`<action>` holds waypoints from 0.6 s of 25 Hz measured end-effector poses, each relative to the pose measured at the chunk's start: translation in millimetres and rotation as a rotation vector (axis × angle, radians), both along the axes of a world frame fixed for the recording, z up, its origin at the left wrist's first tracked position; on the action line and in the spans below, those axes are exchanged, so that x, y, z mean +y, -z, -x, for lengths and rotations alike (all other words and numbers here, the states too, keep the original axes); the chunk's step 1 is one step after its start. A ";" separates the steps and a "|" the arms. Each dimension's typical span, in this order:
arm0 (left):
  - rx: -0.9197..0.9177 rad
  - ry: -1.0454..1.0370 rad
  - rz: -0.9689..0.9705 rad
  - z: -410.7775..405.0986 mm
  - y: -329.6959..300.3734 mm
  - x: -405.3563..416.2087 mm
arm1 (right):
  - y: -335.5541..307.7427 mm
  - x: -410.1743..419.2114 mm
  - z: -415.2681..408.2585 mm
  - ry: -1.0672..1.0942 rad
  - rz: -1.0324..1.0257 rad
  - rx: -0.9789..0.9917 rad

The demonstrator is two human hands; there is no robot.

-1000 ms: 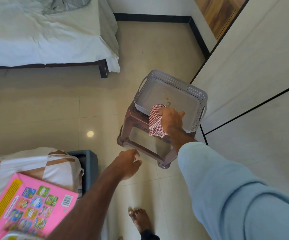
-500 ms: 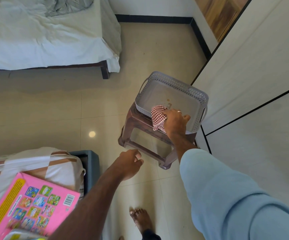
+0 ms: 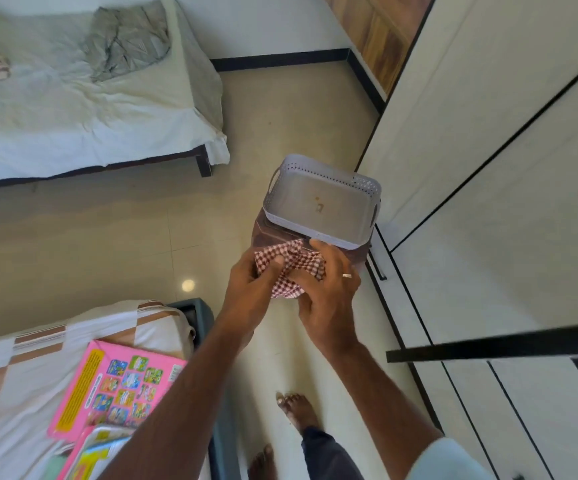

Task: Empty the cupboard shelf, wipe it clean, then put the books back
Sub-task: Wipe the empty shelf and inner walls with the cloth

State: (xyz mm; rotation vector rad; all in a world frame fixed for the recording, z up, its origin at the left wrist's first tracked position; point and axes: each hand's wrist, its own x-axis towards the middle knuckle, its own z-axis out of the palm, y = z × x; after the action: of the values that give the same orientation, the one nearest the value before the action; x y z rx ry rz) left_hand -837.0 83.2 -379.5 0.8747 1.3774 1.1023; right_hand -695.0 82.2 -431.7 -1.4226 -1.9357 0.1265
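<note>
A red-and-white checked cloth (image 3: 294, 263) is bunched between both my hands, in front of me above the floor. My left hand (image 3: 251, 285) pinches its left side with thumb and fingers. My right hand (image 3: 329, 292), with a ring on one finger, grips its right side. Just beyond them an empty grey perforated basket (image 3: 360, 188) sits on a brown plastic stool (image 3: 263, 233). A pink picture book (image 3: 114, 386) lies with other books on a striped cloth at the lower left.
White cupboard doors (image 3: 488, 168) fill the right side, and a dark shelf edge (image 3: 488, 346) juts in at the lower right. A bed with a white sheet (image 3: 73, 109) stands at the upper left. My bare feet are on the tiled floor (image 3: 107, 237).
My right hand lifted the cloth out of the basket and drew it back toward me. My left hand rose and took hold of the cloth's left side. The view tilted down.
</note>
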 end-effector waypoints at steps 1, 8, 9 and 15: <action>-0.014 0.016 -0.041 -0.2 -11.4 -15.2 | -12.2 -13.4 -6.3 -0.043 0.009 0.038; -0.311 0.267 -0.173 2.1 -69.5 -86.2 | -98.4 -95.3 -63.8 -0.235 0.633 0.822; -0.352 0.291 -0.158 1.2 -77.9 -91.0 | -113.7 -105.9 -67.0 -0.272 0.718 0.982; -0.472 0.351 -0.112 -30.7 -135.7 -115.1 | -189.1 -152.4 -82.8 -0.167 0.730 0.875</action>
State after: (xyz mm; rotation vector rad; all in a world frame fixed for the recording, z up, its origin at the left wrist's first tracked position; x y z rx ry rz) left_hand -806.2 -31.9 -243.8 0.8303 0.7466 1.0330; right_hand -612.2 -70.2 -242.5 -1.2729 -1.2729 1.3980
